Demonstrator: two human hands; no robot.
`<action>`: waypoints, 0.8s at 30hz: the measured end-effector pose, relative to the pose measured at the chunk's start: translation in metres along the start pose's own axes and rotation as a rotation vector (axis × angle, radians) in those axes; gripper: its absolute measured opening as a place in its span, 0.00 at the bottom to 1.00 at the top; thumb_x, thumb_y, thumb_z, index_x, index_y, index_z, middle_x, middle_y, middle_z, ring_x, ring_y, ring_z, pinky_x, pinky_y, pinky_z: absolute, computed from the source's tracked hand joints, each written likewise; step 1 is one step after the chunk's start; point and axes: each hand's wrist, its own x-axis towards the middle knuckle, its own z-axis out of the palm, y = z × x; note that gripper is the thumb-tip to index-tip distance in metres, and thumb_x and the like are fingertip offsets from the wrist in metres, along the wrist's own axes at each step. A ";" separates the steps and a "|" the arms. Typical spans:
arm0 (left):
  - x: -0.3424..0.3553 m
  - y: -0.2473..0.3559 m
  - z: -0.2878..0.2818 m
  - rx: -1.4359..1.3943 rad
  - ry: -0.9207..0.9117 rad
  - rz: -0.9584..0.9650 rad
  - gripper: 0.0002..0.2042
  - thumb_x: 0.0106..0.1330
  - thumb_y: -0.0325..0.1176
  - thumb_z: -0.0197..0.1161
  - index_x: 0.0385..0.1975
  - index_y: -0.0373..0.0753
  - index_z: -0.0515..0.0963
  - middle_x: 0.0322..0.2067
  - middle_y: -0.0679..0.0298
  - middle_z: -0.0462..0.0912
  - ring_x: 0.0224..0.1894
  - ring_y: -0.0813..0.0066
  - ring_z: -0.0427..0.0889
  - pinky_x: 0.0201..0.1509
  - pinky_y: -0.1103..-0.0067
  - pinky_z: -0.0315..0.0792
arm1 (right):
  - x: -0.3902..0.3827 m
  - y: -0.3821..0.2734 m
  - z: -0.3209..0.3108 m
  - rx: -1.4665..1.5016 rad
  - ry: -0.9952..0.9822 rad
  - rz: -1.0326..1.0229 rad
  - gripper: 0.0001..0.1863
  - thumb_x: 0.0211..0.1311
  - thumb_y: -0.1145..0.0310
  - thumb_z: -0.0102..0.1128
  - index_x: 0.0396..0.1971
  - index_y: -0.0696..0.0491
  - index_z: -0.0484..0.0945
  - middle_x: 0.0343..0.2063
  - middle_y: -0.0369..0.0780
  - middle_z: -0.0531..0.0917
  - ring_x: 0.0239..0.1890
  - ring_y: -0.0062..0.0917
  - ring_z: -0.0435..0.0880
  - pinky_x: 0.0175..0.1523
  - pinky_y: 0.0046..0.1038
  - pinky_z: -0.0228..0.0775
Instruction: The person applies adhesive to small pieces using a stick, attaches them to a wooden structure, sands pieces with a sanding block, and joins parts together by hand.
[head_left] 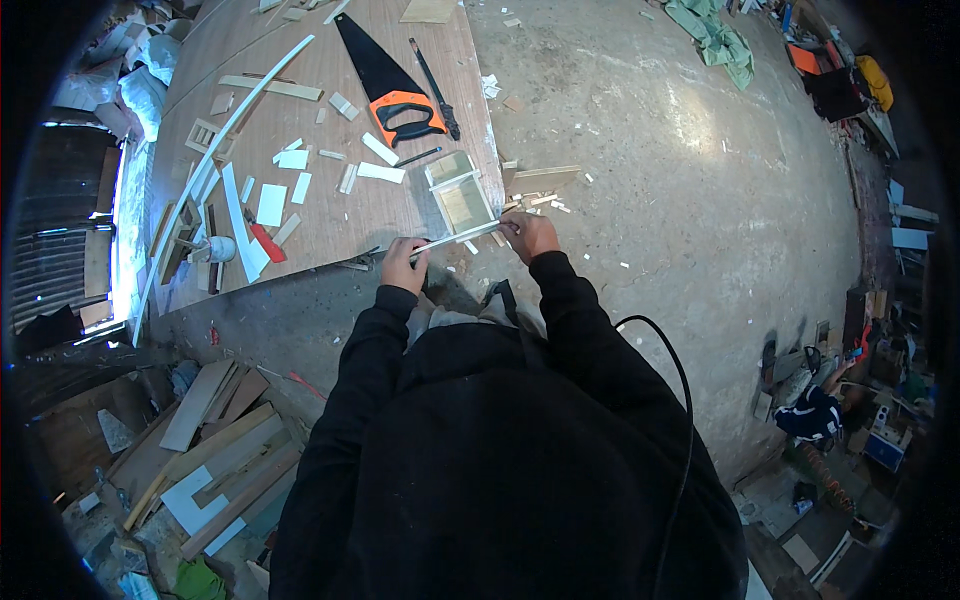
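In the head view, the left hand [403, 266] is closing thumb and fingers around one end of a pale wooden strip [457, 239], and the right hand [530, 236] is pinching near the other end. Taking the shallow wooden tray [466, 208] as the clock's centre, the left hand is working at seven o'clock, the right at four, and the strip is slanting between them at six, beside the tray's near edge; whether it is touching that edge, I cannot tell.

The step in hand seems to be handling or lining up the strip by the tray. The next move is probably calling for a level, two-ended grip and a check of the strip against that edge.

The tray is resting by the edge of the bench [330, 228]. A light crosspiece [455, 181] is spanning it, parting it in two, and neither part is showing anything loose inside. Between eight and nine o'clock, a white cup [218, 249] is standing among wood pieces, its contents too small to make out. Pale rectangular pieces [271, 205] are lying toward nine, and an orange-handled saw [378, 84] is lying at eleven.
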 end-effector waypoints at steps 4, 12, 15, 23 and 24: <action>0.002 0.001 0.001 -0.017 -0.007 0.010 0.06 0.58 0.29 0.64 0.34 0.38 0.77 0.35 0.56 0.79 0.40 0.54 0.79 0.44 0.68 0.73 | -0.001 -0.003 -0.003 0.010 0.034 -0.014 0.10 0.55 0.63 0.66 0.33 0.53 0.85 0.29 0.44 0.85 0.32 0.38 0.85 0.39 0.33 0.77; 0.005 0.011 0.001 0.141 -0.005 0.084 0.07 0.57 0.32 0.65 0.35 0.42 0.79 0.34 0.61 0.80 0.39 0.56 0.77 0.46 0.65 0.70 | -0.001 -0.001 -0.001 -0.041 0.008 0.012 0.11 0.55 0.60 0.66 0.32 0.51 0.85 0.28 0.43 0.85 0.31 0.37 0.84 0.38 0.33 0.76; 0.008 0.019 0.002 0.158 -0.020 0.108 0.07 0.57 0.32 0.65 0.35 0.43 0.79 0.34 0.62 0.80 0.39 0.56 0.77 0.46 0.65 0.70 | -0.001 0.001 0.000 -0.053 0.009 0.008 0.10 0.55 0.60 0.66 0.32 0.50 0.85 0.28 0.42 0.85 0.31 0.37 0.84 0.37 0.34 0.76; 0.010 0.026 0.003 0.127 0.003 0.139 0.06 0.58 0.31 0.64 0.35 0.42 0.79 0.34 0.61 0.80 0.40 0.56 0.77 0.46 0.66 0.70 | -0.001 -0.002 -0.001 -0.058 0.029 -0.005 0.10 0.55 0.60 0.66 0.31 0.50 0.85 0.27 0.42 0.85 0.30 0.37 0.84 0.36 0.34 0.76; 0.011 0.027 0.003 0.118 0.003 0.147 0.06 0.59 0.30 0.63 0.35 0.42 0.79 0.34 0.61 0.80 0.40 0.57 0.77 0.45 0.66 0.71 | -0.001 0.000 0.001 -0.065 0.024 0.015 0.10 0.55 0.60 0.66 0.31 0.50 0.85 0.27 0.42 0.85 0.30 0.37 0.84 0.36 0.34 0.76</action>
